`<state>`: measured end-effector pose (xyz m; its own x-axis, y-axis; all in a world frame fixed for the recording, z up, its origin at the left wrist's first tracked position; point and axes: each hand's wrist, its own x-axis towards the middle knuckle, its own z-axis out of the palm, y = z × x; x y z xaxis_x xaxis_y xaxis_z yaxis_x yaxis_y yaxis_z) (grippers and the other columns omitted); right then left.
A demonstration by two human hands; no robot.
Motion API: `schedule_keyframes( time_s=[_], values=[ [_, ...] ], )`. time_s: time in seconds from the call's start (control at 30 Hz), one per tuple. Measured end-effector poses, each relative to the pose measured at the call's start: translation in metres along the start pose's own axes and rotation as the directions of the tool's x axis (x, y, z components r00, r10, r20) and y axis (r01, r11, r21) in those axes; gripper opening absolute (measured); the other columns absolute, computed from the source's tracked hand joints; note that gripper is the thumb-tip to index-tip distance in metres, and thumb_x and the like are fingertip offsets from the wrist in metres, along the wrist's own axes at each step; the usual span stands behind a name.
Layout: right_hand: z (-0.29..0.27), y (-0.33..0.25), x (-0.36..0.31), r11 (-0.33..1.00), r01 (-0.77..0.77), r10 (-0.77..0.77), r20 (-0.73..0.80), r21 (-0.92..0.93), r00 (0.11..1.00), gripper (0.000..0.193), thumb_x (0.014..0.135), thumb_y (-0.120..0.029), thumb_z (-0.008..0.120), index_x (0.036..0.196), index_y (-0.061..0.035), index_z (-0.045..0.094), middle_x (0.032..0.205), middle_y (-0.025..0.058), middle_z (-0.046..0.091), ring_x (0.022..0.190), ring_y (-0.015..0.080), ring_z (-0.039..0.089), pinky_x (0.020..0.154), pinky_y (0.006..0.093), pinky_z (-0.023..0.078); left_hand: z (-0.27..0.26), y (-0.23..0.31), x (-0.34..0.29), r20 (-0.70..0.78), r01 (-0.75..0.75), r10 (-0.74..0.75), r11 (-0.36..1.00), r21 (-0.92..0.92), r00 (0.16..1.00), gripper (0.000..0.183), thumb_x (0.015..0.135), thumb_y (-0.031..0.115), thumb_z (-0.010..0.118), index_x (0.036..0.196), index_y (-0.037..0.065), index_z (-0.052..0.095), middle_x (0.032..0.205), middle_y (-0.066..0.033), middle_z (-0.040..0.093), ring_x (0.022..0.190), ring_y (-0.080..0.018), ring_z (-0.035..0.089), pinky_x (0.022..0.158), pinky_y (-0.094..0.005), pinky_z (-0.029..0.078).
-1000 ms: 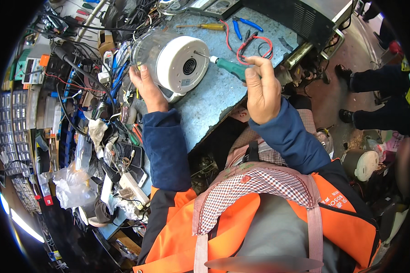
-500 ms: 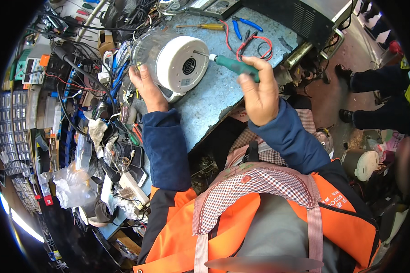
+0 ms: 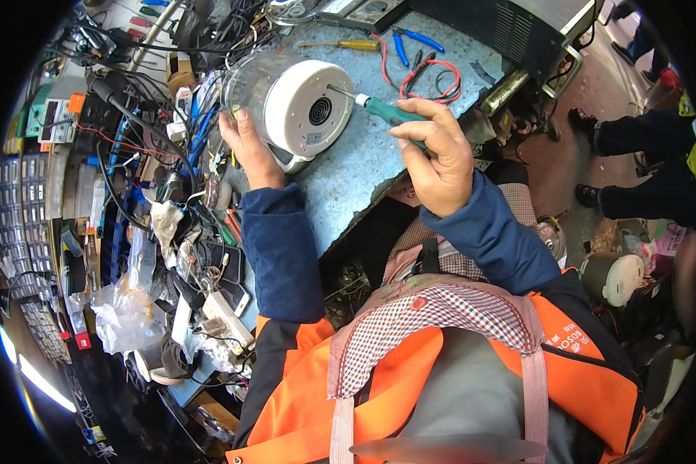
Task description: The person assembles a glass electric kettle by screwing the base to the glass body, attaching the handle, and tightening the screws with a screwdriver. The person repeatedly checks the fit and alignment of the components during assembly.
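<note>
A glass electric kettle (image 3: 295, 116) lies on its side on the blue worktop, its round white base turned toward me. My left hand (image 3: 253, 151) steadies it from the near left, thumb up along the glass and fingers mostly hidden behind it. In my right hand (image 3: 439, 155) is a screwdriver (image 3: 383, 110) with a green handle, pinched between thumb and fingers. Its thin shaft points left, and the tip meets the base near its upper right rim. Whether the tip sits in a screw hole is too small to tell.
Beyond the kettle lie a yellow-handled screwdriver (image 3: 356, 45), blue-handled pliers (image 3: 402, 48) and red and black test leads (image 3: 433, 81). A black vented box (image 3: 510, 39) stands at the back right. Cables and loose parts crowd the left. People's legs (image 3: 642, 189) show at the right.
My right hand's fingers have loosened and shifted on the screwdriver's handle, with the thumb lower and farther left. The kettle and my left hand have hardly moved.
</note>
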<state>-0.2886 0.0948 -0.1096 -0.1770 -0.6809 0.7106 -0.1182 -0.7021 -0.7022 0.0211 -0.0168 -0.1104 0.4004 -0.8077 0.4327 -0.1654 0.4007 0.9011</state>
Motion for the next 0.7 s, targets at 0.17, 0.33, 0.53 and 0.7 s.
schedule_keyframes(
  time_s=[0.17,0.33,0.53,0.7],
  values=[
    [-0.011,-0.007,-0.003,0.996,-0.075,0.074,0.014,0.054,0.997,0.03,0.089,0.016,0.07,0.111,-0.0033,0.077,0.131,0.0184,0.069,0.109,0.0252,0.073,0.093,0.0344,0.059,0.0,0.005,-0.001,0.007,0.015,-0.015,1.0,0.017,1.0,0.087,0.113,0.051,0.061,0.172,-0.003,0.026,0.167,-0.0263,0.041,0.151,-0.0332,0.046,0.127,-0.0437,0.036],
    [-0.027,-0.004,-0.006,0.995,-0.064,0.064,0.005,0.079,0.998,0.029,0.09,0.014,0.071,0.115,-0.0023,0.075,0.132,0.0178,0.069,0.112,0.0237,0.071,0.097,0.0347,0.057,-0.002,0.002,0.0,-0.02,0.019,-0.02,0.999,-0.034,1.0,0.077,0.116,0.048,0.053,0.17,-0.002,0.032,0.166,-0.0227,0.046,0.149,-0.0313,0.049,0.126,-0.043,0.038],
    [-0.03,-0.009,-0.016,0.947,-0.227,0.221,0.051,0.228,0.974,0.029,0.093,0.012,0.07,0.12,0.0,0.072,0.132,0.0167,0.068,0.116,0.02,0.069,0.102,0.0327,0.055,-0.02,0.014,-0.003,-0.127,0.278,-0.275,0.961,0.009,0.953,0.069,0.096,0.009,0.061,0.161,-0.008,0.045,0.15,-0.0252,0.061,0.135,-0.034,0.061,0.12,-0.0442,0.044],
    [-0.022,-0.008,-0.027,0.942,-0.211,0.176,0.152,0.261,0.973,0.028,0.102,0.012,0.063,0.128,0.0021,0.066,0.141,0.0179,0.064,0.119,0.0207,0.072,0.102,0.0322,0.059,-0.031,0.002,-0.005,0.045,0.277,-0.293,0.935,0.222,0.955,0.081,0.086,-0.001,0.073,0.161,-0.01,0.045,0.142,-0.0246,0.067,0.125,-0.0306,0.066,0.109,-0.0386,0.05]
  ],
)
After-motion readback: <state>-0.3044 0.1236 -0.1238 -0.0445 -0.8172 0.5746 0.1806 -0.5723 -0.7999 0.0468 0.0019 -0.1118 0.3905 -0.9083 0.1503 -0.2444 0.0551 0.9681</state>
